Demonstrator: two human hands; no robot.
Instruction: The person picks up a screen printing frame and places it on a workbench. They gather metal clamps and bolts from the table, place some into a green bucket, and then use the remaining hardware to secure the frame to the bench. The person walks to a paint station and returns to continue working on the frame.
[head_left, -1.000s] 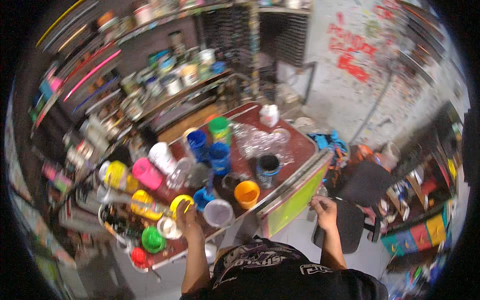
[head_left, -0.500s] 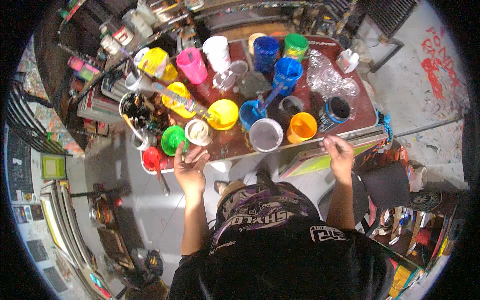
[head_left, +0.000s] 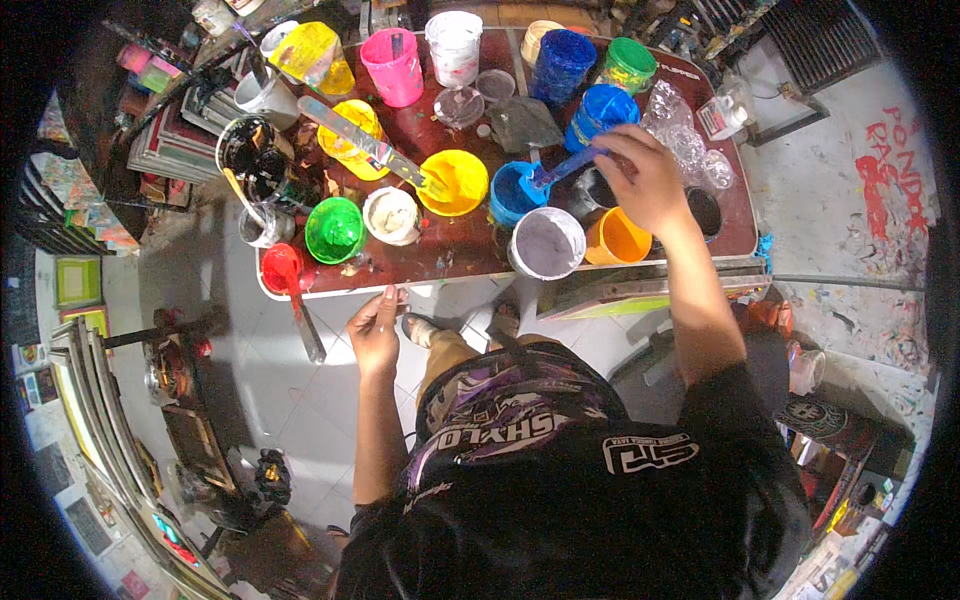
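Note:
My right hand [head_left: 645,185] is closed on the upper end of a blue-smeared spatula [head_left: 568,167]. The spatula's lower end rests in a small tub of blue paint [head_left: 517,193]. Just in front of that tub stands a tub of greyish-lavender paint [head_left: 547,243], and the orange paint tub [head_left: 618,238] sits below my right wrist. Off the table's front edge, my left hand [head_left: 375,335] hovers with nothing visible in it, its fingers partly bent and one finger extended. Nearest to it are the white paint tub [head_left: 393,216] and the green one [head_left: 336,231].
On the dark red table [head_left: 450,262] are a yellow tub [head_left: 453,183] with a spatula across it, a red tub [head_left: 282,268] with a spatula hanging over the edge, pink [head_left: 392,68] and white cups, and crumpled clear plastic [head_left: 680,135]. Framed screens lean below the front edge.
My right hand has moved up and inward from the table's front edge and taken hold of the blue spatula. My left hand has drawn slightly back, its fingers less spread. The view has shifted.

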